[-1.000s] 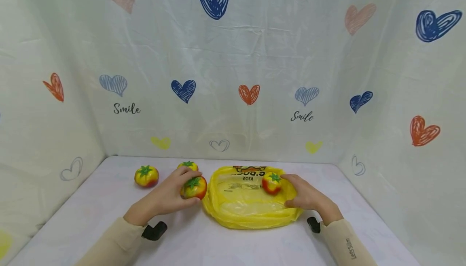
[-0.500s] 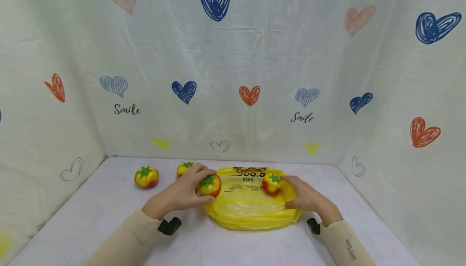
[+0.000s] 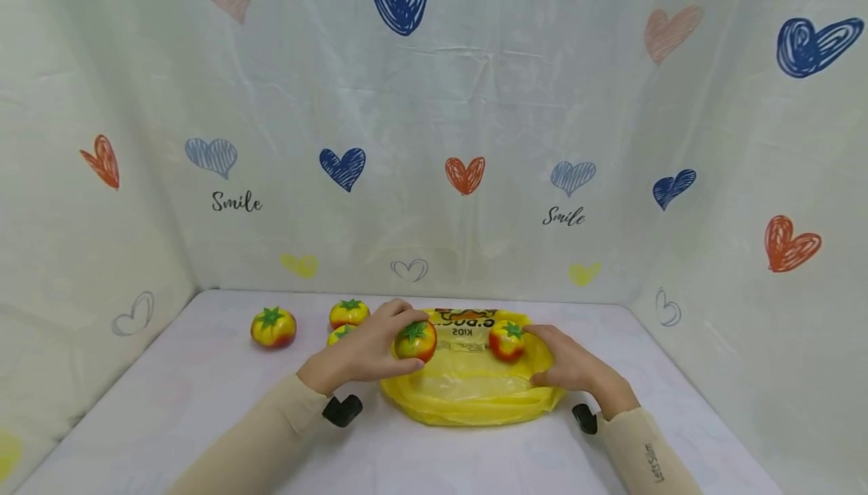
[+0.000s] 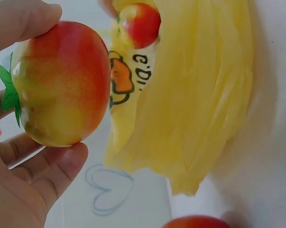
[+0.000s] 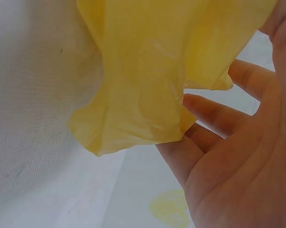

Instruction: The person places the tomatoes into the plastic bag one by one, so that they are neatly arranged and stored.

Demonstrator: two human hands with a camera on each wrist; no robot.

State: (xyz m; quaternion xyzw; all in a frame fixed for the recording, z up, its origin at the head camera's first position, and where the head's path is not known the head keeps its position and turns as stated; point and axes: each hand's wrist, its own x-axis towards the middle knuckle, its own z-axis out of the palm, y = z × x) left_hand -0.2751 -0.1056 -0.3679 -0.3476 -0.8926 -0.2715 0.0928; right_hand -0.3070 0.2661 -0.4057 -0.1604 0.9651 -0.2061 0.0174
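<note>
My left hand (image 3: 366,350) grips a red-and-yellow toy tomato (image 3: 415,342) with a green leafy top, thumb on one side and fingers on the other. The left wrist view shows this tomato (image 4: 62,85) close up, near the bag's edge. It overlaps the left part of a yellow plastic bag (image 3: 468,409), spread with its mouth facing up. Another tomato (image 3: 505,342) lies in the bag toward the right. On the bag's right rim, my right hand (image 3: 570,363) holds the plastic; in the right wrist view the bag (image 5: 138,85) hides its fingertips.
Left of the bag, a tomato (image 3: 273,328) stands alone on the white table (image 3: 169,404). Two more, a rear tomato (image 3: 349,312) and a partly hidden tomato (image 3: 338,335), are beside my left hand. A curtain (image 3: 420,239) printed with hearts hangs behind.
My left hand has carried its tomato rightward, from the bag's left edge to over its left part. A tomato behind that hand has come into sight. The right hand stays put.
</note>
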